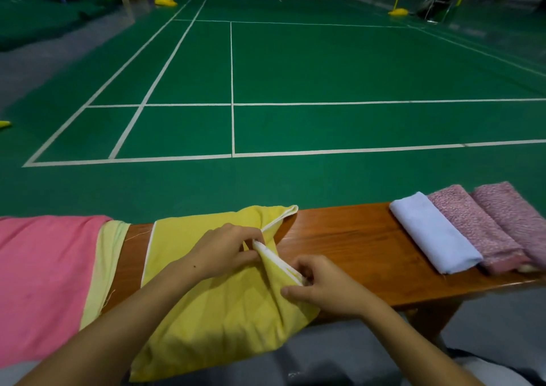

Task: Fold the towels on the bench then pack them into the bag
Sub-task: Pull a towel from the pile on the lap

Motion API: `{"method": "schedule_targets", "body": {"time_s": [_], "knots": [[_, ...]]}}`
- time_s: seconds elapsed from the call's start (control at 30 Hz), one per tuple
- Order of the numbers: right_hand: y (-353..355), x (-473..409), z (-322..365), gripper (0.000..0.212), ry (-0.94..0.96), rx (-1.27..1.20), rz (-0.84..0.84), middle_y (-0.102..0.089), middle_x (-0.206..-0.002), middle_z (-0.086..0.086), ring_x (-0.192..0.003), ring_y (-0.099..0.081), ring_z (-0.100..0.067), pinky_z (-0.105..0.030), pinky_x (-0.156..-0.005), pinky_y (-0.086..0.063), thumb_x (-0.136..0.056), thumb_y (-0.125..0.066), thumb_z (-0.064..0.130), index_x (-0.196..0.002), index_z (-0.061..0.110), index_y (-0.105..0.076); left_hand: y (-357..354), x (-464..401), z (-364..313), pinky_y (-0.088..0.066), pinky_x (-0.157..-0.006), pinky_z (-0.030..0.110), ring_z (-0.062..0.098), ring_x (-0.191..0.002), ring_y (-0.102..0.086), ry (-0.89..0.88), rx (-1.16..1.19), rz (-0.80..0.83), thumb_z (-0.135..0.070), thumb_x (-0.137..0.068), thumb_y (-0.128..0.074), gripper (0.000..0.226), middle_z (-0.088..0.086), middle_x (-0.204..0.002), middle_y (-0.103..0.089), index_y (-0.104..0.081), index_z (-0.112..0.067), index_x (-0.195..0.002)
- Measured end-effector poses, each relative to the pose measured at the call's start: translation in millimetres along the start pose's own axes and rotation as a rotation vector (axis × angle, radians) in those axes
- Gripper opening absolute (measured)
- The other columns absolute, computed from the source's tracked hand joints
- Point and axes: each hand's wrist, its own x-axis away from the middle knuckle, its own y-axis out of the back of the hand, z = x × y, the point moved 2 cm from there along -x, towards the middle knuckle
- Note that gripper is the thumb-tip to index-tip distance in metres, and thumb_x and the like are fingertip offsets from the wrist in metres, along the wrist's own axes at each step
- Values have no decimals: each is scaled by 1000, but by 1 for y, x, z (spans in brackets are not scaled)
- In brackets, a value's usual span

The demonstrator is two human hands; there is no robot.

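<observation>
The yellow towel (218,291) lies across the wooden bench (354,247), and its near part hangs over the bench's front edge toward the person. Both hands pinch the same white-trimmed edge of it: the left hand (224,249) holds the edge at the middle of the bench top, and the right hand (322,288) holds it closer to the front edge, so the hem is stretched straight between them, probably to line it up for the next fold. To the left on the bench a pink towel (44,282) lies spread out with a pale green cloth (103,267) under it, seemingly not folded yet. Toward the right end of the bench three folded towels lie side by side, touching: a white one (434,232) and two pink patterned ones (478,226). No bag is visible.
</observation>
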Motion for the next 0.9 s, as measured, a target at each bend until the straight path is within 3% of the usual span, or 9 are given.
{"method": "schedule_targets", "body": {"time_s": [0.1, 0.3, 0.4, 0.47, 0.63, 0.7, 0.8, 0.9], "knots": [[6, 12, -6, 16, 14, -88, 27, -61, -76, 16, -71, -54, -1, -29, -65, -47, -87, -82, 29, -88, 20, -69, 4, 0, 5, -57, -74, 39, 0, -85, -63, 13, 30, -8, -44, -95, -69, 8, -25, -97, -67, -67, -42, -102], [13, 26, 1, 13, 58, -172, -16, -76, -95, -11, -84, -69, -12, -42, -76, -59, -92, -79, 23, -102, 16, -75, 8, 3, 8, -59, -75, 43, 1, -83, -67, -2, 127, -22, -43, -91, -70, 5, -22, -93, -70, -71, -39, -94], [19, 24, -5, 13, 62, -162, -88, -75, -90, -7, -79, -69, -13, -43, -72, -57, -91, -79, 30, -97, 20, -74, 12, 8, 7, -59, -76, 39, 1, -85, -69, -7, 214, -42, -42, -87, -73, 6, -19, -91, -72, -72, -36, -90], [21, 20, -11, 14, 78, -69, -150, -75, -89, -3, -79, -70, -17, -45, -72, -56, -91, -76, 35, -95, 21, -73, 16, 11, 6, -58, -77, 35, 6, -87, -71, -17, 300, -43, -29, -86, -79, 6, -14, -90, -73, -74, -31, -87], [21, -2, -14, 4, 92, -100, -290, -76, -93, 4, -82, -72, -12, -35, -72, -60, -94, -76, 21, -97, 19, -74, 22, 20, -2, -52, -71, 21, 15, -79, -69, -18, 539, -24, -10, -86, -79, 13, -2, -81, -69, -68, -14, -80], [18, -14, -15, 9, 71, -204, -342, -75, -105, 1, -89, -74, -17, -41, -78, -62, -90, -79, 23, -97, 19, -75, 24, 25, -4, -47, -65, 21, 10, -70, -63, -17, 625, -17, -3, -87, -78, 17, -2, -75, -62, -63, -6, -80], [12, -32, -15, 9, 64, -340, -381, -59, -140, 5, -106, -70, -15, -37, -91, -60, -84, -84, 23, -90, 22, -77, 28, 34, -4, -42, -61, 27, 9, -65, -54, -25, 735, 6, 0, -89, -77, 21, -2, -73, -55, -58, -3, -81], [5, -45, -12, 10, 94, -446, -367, -40, -156, 21, -120, -67, -9, -33, -97, -57, -86, -83, 7, -94, 6, -77, 32, 43, -3, -35, -61, 31, 12, -68, -46, -51, 773, 30, -6, -89, -77, 24, -2, -75, -50, -56, -13, -78]]}}
